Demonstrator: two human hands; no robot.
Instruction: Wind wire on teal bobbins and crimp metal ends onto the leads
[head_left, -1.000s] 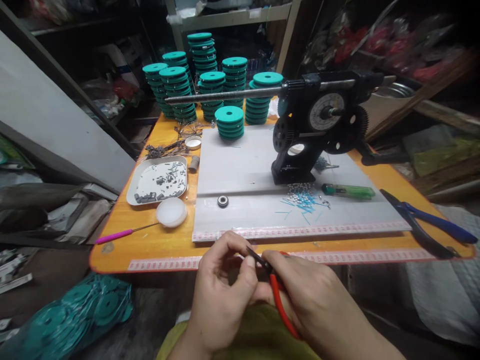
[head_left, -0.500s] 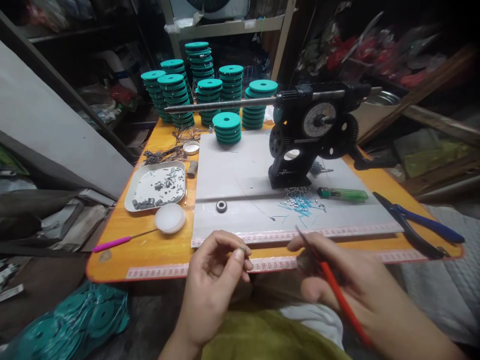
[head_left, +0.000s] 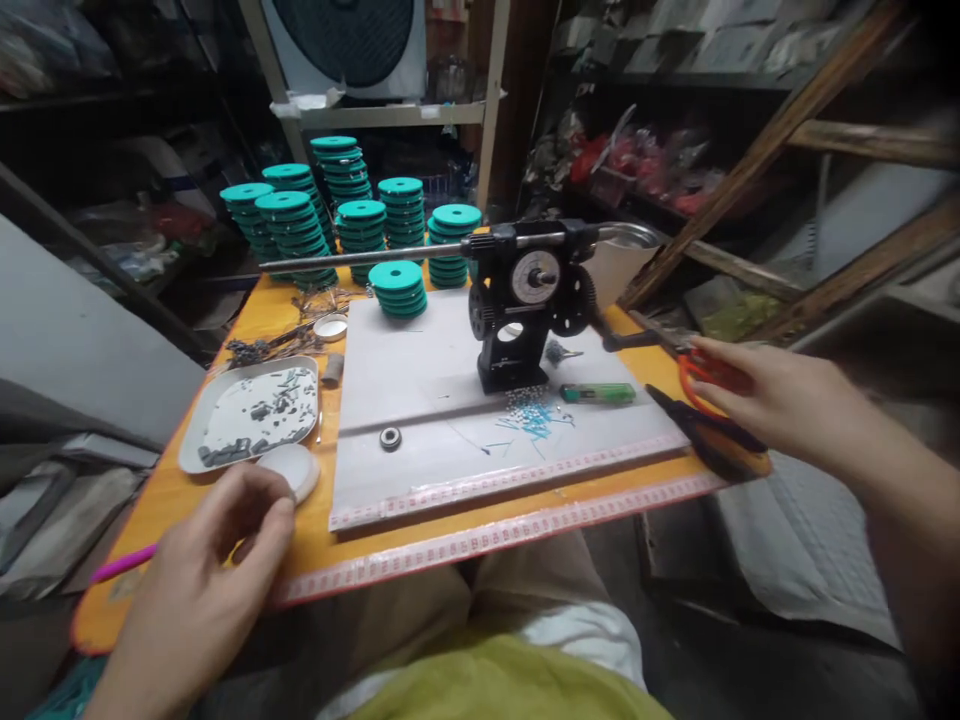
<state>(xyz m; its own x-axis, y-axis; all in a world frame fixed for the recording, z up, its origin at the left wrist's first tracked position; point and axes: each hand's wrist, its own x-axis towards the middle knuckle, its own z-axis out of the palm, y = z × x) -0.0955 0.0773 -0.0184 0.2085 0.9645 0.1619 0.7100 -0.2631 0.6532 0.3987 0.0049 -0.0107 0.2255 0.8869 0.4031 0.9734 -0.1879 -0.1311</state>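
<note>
My left hand [head_left: 202, 580] hovers over the near left corner of the orange table [head_left: 450, 545]. Its thumb and fingers are pinched together, and what they hold is too small to make out. It is next to a white round lid [head_left: 291, 468] and a pink-handled pick [head_left: 124, 563]. My right hand [head_left: 772, 400] reaches to the table's right edge and grips red-handled pliers [head_left: 701, 368], their dark tip pointing left. Just below that hand lie blue-handled pliers [head_left: 709, 435].
A black hand winder [head_left: 525, 300] with a long threaded rod [head_left: 360, 258] stands on a white board [head_left: 442, 380]. Stacks of teal spools [head_left: 360, 215] fill the back. A grey tray of small parts [head_left: 251, 410], a bearing [head_left: 390, 438], blue scraps [head_left: 534, 415] and a green lighter [head_left: 598, 393] lie nearby.
My hands have parted. The right hand carried the red-handled pliers out to the table's right edge. The left hand moved down-left toward the white lid. My view swung up and right.
</note>
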